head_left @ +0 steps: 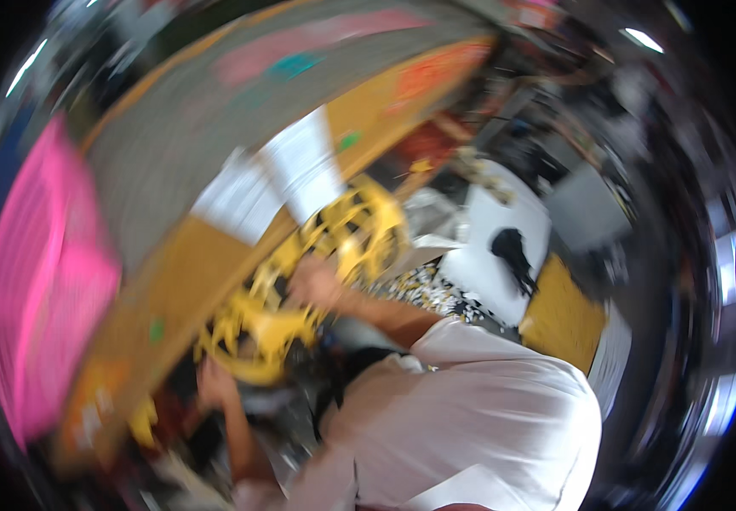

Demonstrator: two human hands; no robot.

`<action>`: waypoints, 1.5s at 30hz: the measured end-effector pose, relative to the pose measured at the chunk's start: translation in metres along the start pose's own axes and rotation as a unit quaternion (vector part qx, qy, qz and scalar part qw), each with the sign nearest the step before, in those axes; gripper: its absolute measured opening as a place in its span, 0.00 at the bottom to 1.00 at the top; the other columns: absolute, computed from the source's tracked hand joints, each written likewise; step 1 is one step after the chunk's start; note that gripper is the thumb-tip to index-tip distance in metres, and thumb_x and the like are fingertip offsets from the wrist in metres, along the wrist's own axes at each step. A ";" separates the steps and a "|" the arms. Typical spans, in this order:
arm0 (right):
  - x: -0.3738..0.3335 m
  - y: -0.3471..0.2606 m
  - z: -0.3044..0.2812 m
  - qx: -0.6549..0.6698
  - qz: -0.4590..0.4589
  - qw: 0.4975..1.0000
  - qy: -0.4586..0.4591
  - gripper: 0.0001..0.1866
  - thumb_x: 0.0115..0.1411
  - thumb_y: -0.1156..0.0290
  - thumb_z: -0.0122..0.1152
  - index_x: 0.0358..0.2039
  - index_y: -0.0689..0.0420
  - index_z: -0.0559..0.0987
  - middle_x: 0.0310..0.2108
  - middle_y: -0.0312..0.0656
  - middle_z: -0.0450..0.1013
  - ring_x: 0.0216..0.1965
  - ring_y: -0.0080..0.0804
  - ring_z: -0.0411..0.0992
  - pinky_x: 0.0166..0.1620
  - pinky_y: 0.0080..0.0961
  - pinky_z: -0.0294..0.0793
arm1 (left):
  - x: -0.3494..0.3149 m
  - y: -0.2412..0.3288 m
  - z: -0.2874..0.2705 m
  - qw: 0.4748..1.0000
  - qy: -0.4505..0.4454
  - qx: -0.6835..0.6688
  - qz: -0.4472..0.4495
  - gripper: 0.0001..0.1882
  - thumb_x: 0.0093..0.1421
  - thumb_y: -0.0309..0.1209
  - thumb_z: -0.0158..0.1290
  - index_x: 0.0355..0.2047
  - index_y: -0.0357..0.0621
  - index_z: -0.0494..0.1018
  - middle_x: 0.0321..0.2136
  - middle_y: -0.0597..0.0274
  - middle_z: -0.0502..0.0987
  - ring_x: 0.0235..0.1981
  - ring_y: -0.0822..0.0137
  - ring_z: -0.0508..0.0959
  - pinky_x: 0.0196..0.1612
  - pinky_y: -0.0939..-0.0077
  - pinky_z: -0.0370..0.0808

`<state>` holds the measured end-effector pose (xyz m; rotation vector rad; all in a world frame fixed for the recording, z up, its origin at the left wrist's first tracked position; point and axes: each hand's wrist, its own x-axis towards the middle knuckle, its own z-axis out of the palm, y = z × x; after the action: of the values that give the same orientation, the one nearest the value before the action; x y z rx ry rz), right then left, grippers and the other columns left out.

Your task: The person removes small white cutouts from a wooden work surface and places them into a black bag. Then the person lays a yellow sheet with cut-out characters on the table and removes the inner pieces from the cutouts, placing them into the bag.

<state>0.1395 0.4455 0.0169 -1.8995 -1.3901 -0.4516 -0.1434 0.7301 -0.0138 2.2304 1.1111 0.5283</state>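
Note:
Yellow openwork plastic pieces point(274, 328) with curved ribs and large gaps lie before me along the table edge; motion blur hides whether they are joined. My right hand point(315, 283) is closed on their middle, where the lower part meets a rounder yellow lattice part point(368, 226). At the lower left end, my left hand point(216, 385) grips the rim with its fingertips, though smeared. Two white printed sheets point(240, 196) lie on the table just beyond the pieces.
A long table with an orange-brown edge point(163, 281) and grey top point(163, 136) runs diagonally. At far left stands a bright pink plastic basket point(53, 289). To the right are black, white and yellow bits point(436, 289), a white sheet with a black item point(512, 255), and a yellow panel point(562, 315).

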 end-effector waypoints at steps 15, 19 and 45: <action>0.065 -0.112 -0.082 0.030 0.239 0.960 -0.140 0.23 0.61 0.59 0.70 0.52 0.58 0.85 0.50 0.53 0.80 0.53 0.56 0.75 0.61 0.46 0.72 | -0.075 0.105 -0.060 0.877 0.067 -0.440 -0.181 0.29 0.78 0.42 0.46 0.19 0.40 0.70 0.18 0.69 0.72 0.22 0.78 0.68 0.27 0.74 0.65; 0.112 -0.153 0.010 0.021 0.201 0.951 -0.233 0.47 0.54 0.42 0.73 0.70 0.49 0.71 0.70 0.65 0.61 0.69 0.65 0.59 0.71 0.52 0.61 | -0.071 0.127 -0.035 0.851 0.063 -0.506 -0.123 0.33 0.79 0.45 0.42 0.16 0.43 0.70 0.16 0.69 0.71 0.20 0.75 0.68 0.27 0.76 0.64; 0.003 -0.245 0.001 -0.072 0.111 0.962 -0.240 0.42 0.51 0.60 0.73 0.68 0.52 0.72 0.70 0.61 0.60 0.65 0.74 0.57 0.66 0.60 0.62 | -0.129 0.120 -0.045 0.987 0.060 -0.004 0.150 0.19 0.71 0.33 0.51 0.57 0.39 0.79 0.65 0.46 0.73 0.68 0.42 0.68 0.71 0.57 0.65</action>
<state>-0.0865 0.4858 0.1034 -2.3604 -1.4431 0.0264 -0.1736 0.5822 0.0871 2.4002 0.8314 0.7995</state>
